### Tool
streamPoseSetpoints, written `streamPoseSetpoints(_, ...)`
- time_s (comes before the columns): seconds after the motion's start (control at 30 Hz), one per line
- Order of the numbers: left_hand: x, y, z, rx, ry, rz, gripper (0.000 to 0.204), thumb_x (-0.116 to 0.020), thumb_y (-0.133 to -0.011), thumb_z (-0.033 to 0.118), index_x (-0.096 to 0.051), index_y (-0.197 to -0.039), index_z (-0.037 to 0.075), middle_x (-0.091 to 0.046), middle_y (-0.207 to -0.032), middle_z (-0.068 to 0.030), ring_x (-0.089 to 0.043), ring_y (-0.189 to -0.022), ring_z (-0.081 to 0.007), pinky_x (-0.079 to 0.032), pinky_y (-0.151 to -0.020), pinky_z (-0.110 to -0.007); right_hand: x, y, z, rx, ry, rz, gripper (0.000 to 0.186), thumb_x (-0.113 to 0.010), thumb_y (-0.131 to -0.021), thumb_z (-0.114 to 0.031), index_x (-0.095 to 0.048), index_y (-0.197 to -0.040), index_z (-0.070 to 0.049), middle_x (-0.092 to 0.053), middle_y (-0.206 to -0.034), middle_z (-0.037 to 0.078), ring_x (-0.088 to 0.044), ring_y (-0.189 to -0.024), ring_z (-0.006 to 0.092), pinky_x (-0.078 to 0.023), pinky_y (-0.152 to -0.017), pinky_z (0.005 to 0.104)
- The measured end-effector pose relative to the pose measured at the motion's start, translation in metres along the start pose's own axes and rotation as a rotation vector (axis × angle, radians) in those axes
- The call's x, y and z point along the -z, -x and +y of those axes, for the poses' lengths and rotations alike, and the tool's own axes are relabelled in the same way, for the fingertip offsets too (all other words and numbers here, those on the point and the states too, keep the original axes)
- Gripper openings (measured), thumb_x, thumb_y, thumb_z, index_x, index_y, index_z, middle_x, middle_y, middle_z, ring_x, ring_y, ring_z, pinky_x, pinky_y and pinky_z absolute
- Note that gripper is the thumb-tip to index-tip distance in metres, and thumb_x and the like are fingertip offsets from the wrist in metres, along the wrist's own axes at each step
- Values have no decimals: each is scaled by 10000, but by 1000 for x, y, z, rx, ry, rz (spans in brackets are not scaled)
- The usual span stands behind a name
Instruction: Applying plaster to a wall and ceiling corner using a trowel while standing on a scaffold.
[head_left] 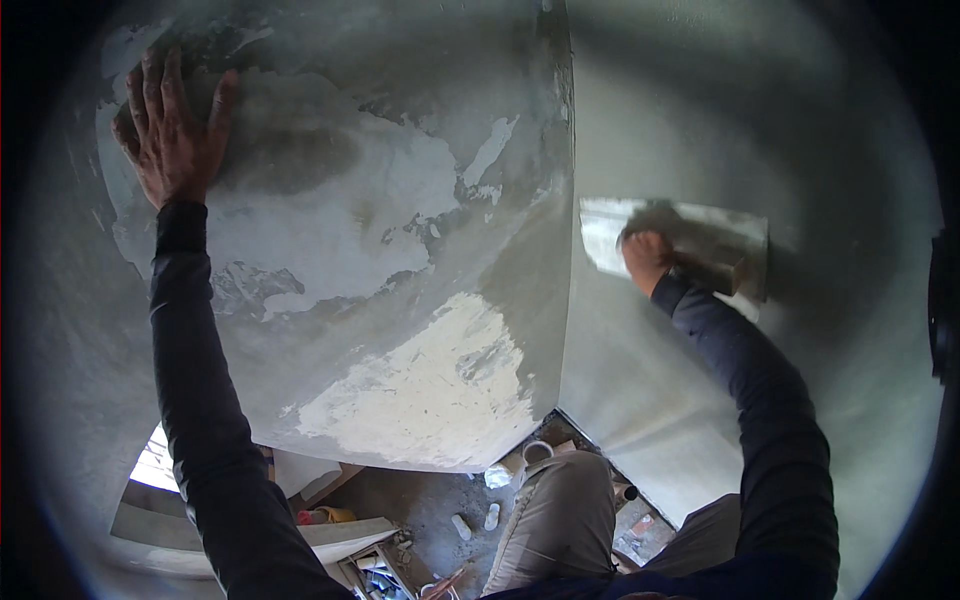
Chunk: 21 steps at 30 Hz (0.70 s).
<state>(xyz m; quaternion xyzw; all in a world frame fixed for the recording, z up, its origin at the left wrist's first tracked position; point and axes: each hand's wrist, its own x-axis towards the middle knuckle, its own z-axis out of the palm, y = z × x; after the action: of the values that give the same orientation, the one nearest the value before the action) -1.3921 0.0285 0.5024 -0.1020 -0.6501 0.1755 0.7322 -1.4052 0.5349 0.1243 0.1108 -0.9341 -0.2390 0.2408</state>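
My left hand (178, 135) lies flat with spread fingers against the patchy grey wall (290, 150) on the left, high up. My right hand (648, 258) is wrapped round the handle of a wide plastering trowel (715, 225). The trowel's pale, smeared blade is at the smoother wall (680, 120) on the right, close to the corner where both walls meet. Motion blurs the trowel a little, and I cannot tell how firmly its blade touches. Below, a large whitish plaster patch (430, 380) covers the lower part of the left wall.
Far below is a littered floor (420, 500) with a pipe end (537, 452), small pale pieces (492, 516) and debris near my legs (560, 520). A curved ledge (350, 535) and a bright opening (155, 462) are at lower left.
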Motion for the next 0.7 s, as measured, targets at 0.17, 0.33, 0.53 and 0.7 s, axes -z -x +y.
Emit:
streamPoseSetpoints(0.17, 13, -2, -5, -1, -14, -19, 734, -425, -863, 665, -334, -1430, 208, -274, -1514, -43, -211, -1411, -253, -126, -1116, -559, 20, 77, -42, -36, -261, -118, 134, -527, -777, -116, -640, -838, -74, -651, -854, 102, -597, -881, 239, -423, -807, 379)
streamPoseSetpoints(0.33, 13, -2, 6, 38, 14, -51, 717, -445, -873, 628, -325, -1435, 201, -259, -1521, -49, -194, -1417, -254, -120, -1118, -556, 88, 174, -20, -227, -500, -198, 243, -589, -701, -122, -568, -917, -13, -627, -751, 171, -621, -695, 362, -484, -614, 448)
streamPoseSetpoints(0.53, 22, -6, 5, 35, -31, -79, 705, -457, -882, 599, -329, -1436, 181, -237, -1531, -49, -178, -1422, -256, -120, -1114, -560, 138, 261, -4, -490, -739, -71, 313, -658, -645, -129, -560, -919, -16, -628, -744, 206, -617, -719, 414, -501, -644, 471)
streamPoseSetpoints(0.7, 20, -9, 10, 36, -35, -78, 708, -464, -887, 583, -320, -1442, 167, -227, -1535, -55, -174, -1422, -261, -116, -1113, -563, 150, 320, -3, -801, -924, 55, 349, -674, -630, -110, -579, -954, -24, -642, -809, 217, -624, -778, 421, -506, -677, 476)
